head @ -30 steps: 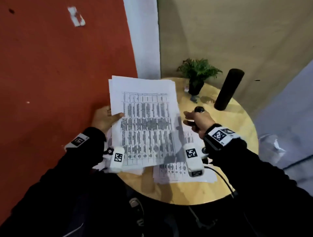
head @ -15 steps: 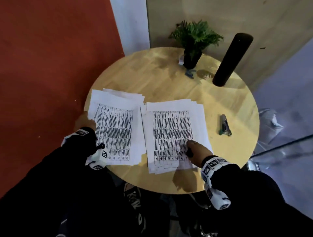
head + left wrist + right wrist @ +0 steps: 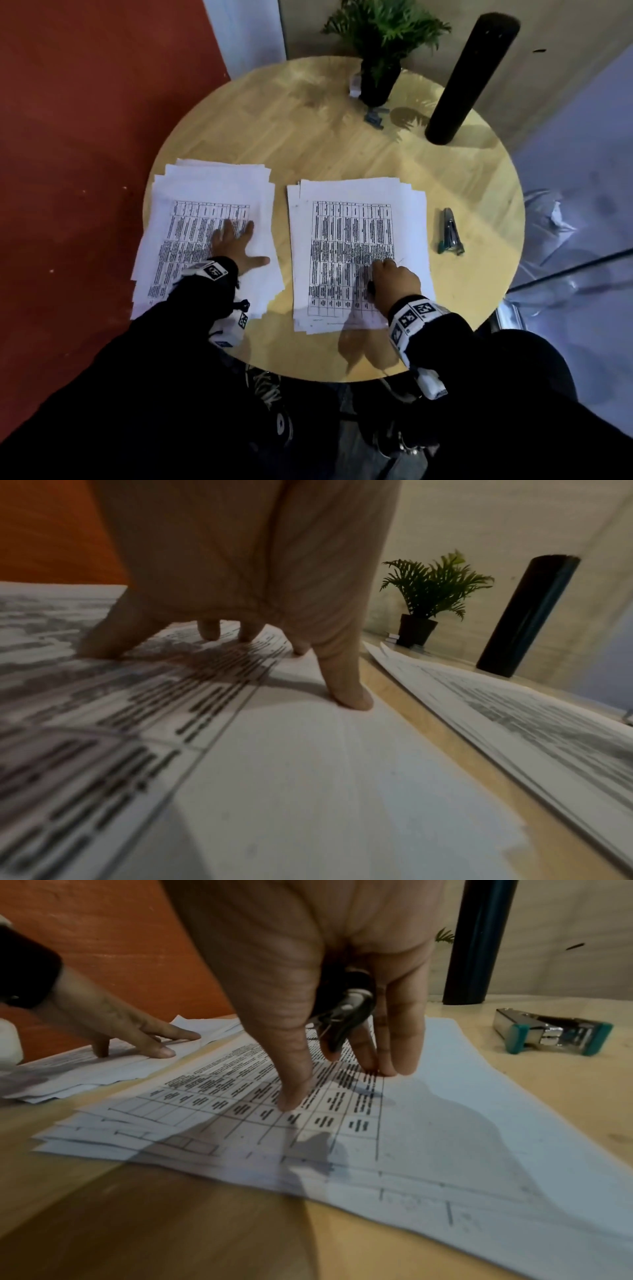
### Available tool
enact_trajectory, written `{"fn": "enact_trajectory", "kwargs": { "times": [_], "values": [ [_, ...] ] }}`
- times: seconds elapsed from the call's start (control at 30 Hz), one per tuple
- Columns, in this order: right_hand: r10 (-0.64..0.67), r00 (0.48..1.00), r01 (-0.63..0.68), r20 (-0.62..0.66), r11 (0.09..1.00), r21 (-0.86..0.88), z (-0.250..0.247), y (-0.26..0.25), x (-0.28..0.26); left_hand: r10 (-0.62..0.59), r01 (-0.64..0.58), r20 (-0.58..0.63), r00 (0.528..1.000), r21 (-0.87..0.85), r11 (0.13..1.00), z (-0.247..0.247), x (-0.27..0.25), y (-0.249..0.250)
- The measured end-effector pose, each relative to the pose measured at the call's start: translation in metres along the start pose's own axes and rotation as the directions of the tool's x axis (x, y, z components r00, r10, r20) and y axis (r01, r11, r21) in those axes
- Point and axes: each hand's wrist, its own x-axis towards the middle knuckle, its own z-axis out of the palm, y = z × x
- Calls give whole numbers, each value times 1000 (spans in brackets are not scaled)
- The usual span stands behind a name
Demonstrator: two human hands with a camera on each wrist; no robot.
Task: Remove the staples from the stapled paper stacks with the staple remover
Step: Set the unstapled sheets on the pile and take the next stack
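Head view: on a round wooden table [image 3: 342,144], the left hand [image 3: 236,246] lies spread flat on the left paper stack [image 3: 212,192]. The right hand [image 3: 394,277] rests on the right paper stack [image 3: 356,192].

Right wrist view: its fingertips [image 3: 404,1066] touch paper, with the black staple remover [image 3: 346,1010] tucked in the palm.

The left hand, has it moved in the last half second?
Yes. The left hand was at the left paper stack's near-left edge; it now lies flat with spread fingers on the stack's middle, farther in over the table.

Stapler [image 3: 451,232], potted plant [image 3: 380,51] and black cylinder [image 3: 471,78] on round table [image 3: 308,137].
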Motion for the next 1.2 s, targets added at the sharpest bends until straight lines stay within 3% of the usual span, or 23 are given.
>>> {"fn": "enact_trajectory", "kwargs": {
  "times": [0.13,0.3,0.37,0.47,0.53,0.63,0.77,0.9,0.97,1.07,1.13,1.2],
  "values": [
    [6,1000,-6,-3,999,35,1,-2,2,-70,70,-32,997,-9,998,-19,9,11],
    [-15,1000,16,-13,998,55,3,-2,5,-4,-53,-253,967,-219,974,-23,9,83],
    [-18,1000,19,-16,998,57,2,0,6,-28,-58,-232,972,-356,933,-18,13,108],
    [-13,1000,14,-18,998,68,3,-1,9,-175,-8,-236,956,-618,786,-9,19,120],
    [-12,1000,14,-27,997,74,5,-1,11,-219,6,-222,950,-688,725,-6,22,120],
    [-18,999,21,-40,996,83,5,0,12,-223,45,-168,960,-695,717,-9,27,120],
    [-14,998,19,-61,996,90,6,1,10,-194,74,-127,973,-623,778,-14,25,124],
    [-11,997,19,-78,995,95,12,2,9,-192,59,-120,974,-686,726,-11,16,117],
    [-15,997,23,-78,994,106,12,1,7,-211,15,-218,953,-663,749,-9,12,111],
    [29,995,-10,-97,982,191,8,5,4,-141,-163,-443,885,-579,799,-9,0,112],
    [118,986,-67,-121,931,359,-3,13,1,-74,-298,-545,835,-563,771,-14,-7,112],
    [221,963,-99,-156,824,557,-18,23,2,-36,-406,-620,783,-556,726,-22,-16,113]
  ]
}}
